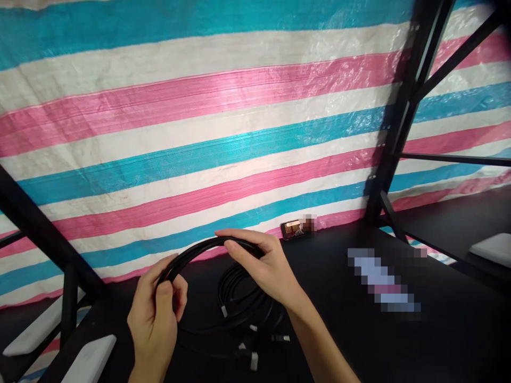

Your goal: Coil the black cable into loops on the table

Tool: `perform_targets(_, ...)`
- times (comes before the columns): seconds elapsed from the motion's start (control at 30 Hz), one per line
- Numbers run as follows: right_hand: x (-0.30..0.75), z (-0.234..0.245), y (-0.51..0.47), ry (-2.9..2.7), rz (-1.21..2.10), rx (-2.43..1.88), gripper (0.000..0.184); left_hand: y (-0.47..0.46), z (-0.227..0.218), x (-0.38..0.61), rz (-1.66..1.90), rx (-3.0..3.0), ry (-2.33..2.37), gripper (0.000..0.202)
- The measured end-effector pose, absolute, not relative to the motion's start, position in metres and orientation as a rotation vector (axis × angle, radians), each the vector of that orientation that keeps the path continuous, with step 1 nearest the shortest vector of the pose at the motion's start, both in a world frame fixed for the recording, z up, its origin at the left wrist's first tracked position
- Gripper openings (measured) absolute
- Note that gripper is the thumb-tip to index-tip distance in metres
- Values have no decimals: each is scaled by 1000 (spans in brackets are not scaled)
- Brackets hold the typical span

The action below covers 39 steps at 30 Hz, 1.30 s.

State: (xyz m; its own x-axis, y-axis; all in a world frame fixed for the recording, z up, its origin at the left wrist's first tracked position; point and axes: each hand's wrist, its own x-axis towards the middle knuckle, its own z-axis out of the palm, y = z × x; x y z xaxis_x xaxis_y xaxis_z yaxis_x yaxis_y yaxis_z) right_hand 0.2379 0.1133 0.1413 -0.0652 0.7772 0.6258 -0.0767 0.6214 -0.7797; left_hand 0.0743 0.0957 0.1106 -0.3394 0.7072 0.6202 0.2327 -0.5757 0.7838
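Observation:
A loop of black cable is held up between my two hands above the black tabletop. My left hand grips the left side of the loop, its thumb in front and fingers behind. Over the top right of the loop, my right hand pinches the cable between thumb and fingers. More coiled black cable lies below, partly hidden behind my right hand and wrist. Silver-coloured connector ends show near the bottom of the coils.
A phone with a lit screen leans at the table's back edge. A blurred-out patch covers something on the right. White flat pieces lie at left. Black frame posts stand on both sides, before a striped plastic sheet.

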Motion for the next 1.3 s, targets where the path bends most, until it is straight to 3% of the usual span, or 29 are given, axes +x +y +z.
perform_targets(0.1, 237, 141, 111, -1473, 725, -635, 21, 90, 115, 71, 1862, 1753, 1389, 33)
perform_targets(0.2, 232, 141, 102, -1516, 663, -693, 21, 85, 111, 67, 1800, 1805, 1429, 26)
perform_targets(0.37, 227, 146, 79, -1683, 601, -796, 27, 66, 100, 66, 2014, 1428, 1430, 16)
perform_targets(0.43, 228, 148, 74, -1773, 708, -856, 26, 60, 101, 65, 2112, 1212, 1303, 16)
perform_targets(0.57, 229, 140, 82, -1903, 1271, -814, 31, 61, 104, 55, 2170, 907, 1036, 18)
perform_targets(0.73, 223, 99, 106, -1695, 1431, -951, 24, 85, 76, 48, 1920, 694, 912, 27)
perform_targets(0.93, 237, 54, 124, -1407, 1751, -984, 29, 110, 32, 55, 1500, 508, 856, 35)
perform_targets(1.1, 249, 42, 126, -1138, 1659, -981, 32, 106, 28, 65, 1375, 709, 946, 32)
perform_targets(1.3, 241, 20, 125, -975, 1544, -867, 38, 89, 9, 83, 1122, 991, 1154, 45)
